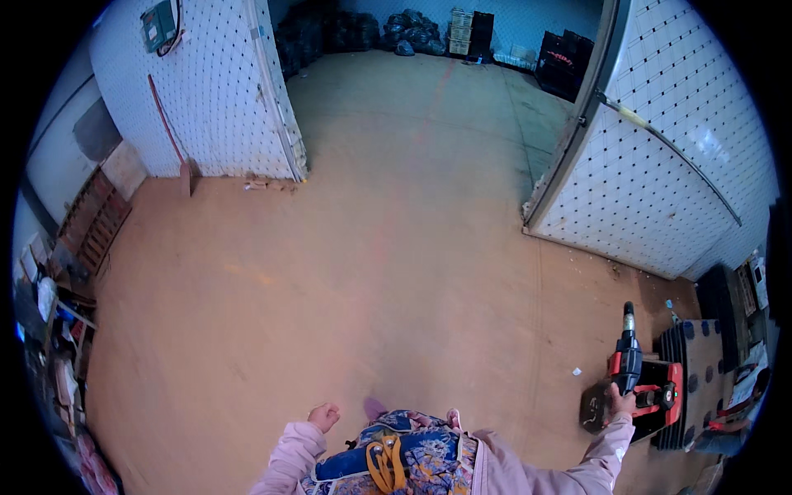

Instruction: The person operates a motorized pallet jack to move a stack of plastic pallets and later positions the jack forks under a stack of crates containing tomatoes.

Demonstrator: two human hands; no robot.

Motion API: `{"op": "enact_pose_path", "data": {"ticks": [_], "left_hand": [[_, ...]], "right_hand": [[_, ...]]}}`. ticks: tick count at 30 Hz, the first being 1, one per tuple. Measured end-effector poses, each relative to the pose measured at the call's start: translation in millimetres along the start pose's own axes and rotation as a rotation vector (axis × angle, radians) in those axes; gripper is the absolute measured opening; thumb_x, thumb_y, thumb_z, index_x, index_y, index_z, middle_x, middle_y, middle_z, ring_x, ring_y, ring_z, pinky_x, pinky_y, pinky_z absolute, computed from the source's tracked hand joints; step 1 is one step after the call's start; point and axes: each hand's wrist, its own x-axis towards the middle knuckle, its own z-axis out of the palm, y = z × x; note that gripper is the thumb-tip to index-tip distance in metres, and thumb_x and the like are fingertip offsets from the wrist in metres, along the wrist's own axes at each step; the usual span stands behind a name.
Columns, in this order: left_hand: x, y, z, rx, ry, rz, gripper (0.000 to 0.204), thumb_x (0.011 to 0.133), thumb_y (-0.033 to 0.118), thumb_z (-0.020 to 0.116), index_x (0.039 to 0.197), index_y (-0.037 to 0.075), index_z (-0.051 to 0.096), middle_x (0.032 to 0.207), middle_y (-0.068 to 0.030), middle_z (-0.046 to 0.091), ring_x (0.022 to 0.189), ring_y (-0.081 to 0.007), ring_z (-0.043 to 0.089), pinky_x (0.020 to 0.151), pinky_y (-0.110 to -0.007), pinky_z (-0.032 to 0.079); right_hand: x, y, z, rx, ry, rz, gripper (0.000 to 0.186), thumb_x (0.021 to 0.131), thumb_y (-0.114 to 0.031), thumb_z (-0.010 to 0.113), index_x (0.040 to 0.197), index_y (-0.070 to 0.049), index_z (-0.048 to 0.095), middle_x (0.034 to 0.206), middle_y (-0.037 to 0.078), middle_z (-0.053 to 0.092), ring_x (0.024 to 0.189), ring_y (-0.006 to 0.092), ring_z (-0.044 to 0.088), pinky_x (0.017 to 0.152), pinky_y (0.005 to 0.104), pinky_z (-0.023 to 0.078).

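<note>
My right hand (620, 402) is closed round the black control handle (629, 359) of a red and black machine (672, 388) that looks like an electric pallet truck. It stands at my right side, its lower parts mostly hidden. My left hand (324, 417) hangs in front of me over the floor, fingers curled in, with nothing seen in it. Both arms wear pale pink sleeves. Below, a blue flowered apron (429, 450) with a yellow strap (386, 466) covers my front, and the tip of one shoe (375, 407) shows.
Ahead, a wide doorway opens between white dotted wall panels (206, 91). Black bags (412, 31) and stacked crates (460, 31) stand far inside. A red-handled shovel (169, 124) leans at left, near a wooden pallet (92, 216). Stacked dark pallets (701, 363) stand beside the machine.
</note>
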Motion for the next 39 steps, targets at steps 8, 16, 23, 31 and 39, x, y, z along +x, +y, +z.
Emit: {"op": "enact_pose_path", "data": {"ticks": [8,16,23,31,39], "left_hand": [[-24.5,-169.7,-167.1,0.177,-0.073,-0.372,0.024,0.073,0.022,0.063,0.090,0.005,0.059,0.082,-0.0111,0.063,0.074,-0.0238,0.060,0.069,-0.032,0.048],[24.3,-215.2,-300.3,0.113,-0.107,-0.759,0.030,0.076,0.030,0.056,0.090,0.004,0.060,0.083,-0.0156,0.062,0.077,-0.0308,0.059,0.073,-0.039,0.047],[263.9,-278.9,-466.3,0.597,0.132,-0.248,0.038,0.078,0.038,0.049,0.090,0.004,0.060,0.084,-0.0195,0.062,0.079,-0.0369,0.058,0.075,-0.045,0.046],[641.5,-69.3,-582.5,0.078,0.043,0.019,0.024,0.074,0.023,0.060,0.090,0.006,0.060,0.078,-0.0101,0.062,0.075,-0.0194,0.060,0.067,-0.032,0.048],[748.6,-160.7,-670.0,0.123,-0.059,-0.137,0.027,0.078,0.028,0.052,0.088,0.005,0.061,0.082,-0.0128,0.063,0.077,-0.0300,0.060,0.070,-0.039,0.047]], "right_hand": [[-14.7,-235.6,80.1,-0.181,0.003,0.120,0.067,0.064,-0.055,0.068,0.086,0.008,0.061,0.078,0.018,0.063,0.072,0.0276,0.064,0.065,0.0381,0.048],[-19.1,-432.3,141.1,0.285,-0.104,0.095,0.040,0.073,-0.040,0.068,0.058,-0.007,0.051,0.048,0.002,0.049,0.036,0.0125,0.047,0.034,0.0266,0.035],[0.0,-668.7,210.6,0.097,-0.232,0.146,0.070,0.065,-0.058,0.065,0.091,0.007,0.062,0.088,0.016,0.063,0.085,0.0219,0.059,0.075,0.0338,0.044],[126.6,-901.4,375.0,-0.012,-0.043,0.257,0.072,0.061,-0.059,0.067,0.092,0.006,0.062,0.094,0.015,0.062,0.088,0.0241,0.059,0.076,0.0316,0.043],[150.6,-1197.5,506.1,0.845,-0.032,0.423,0.041,0.063,-0.036,0.076,0.080,-0.003,0.060,0.064,0.008,0.058,0.047,0.0194,0.053,0.045,0.0338,0.043]]}}
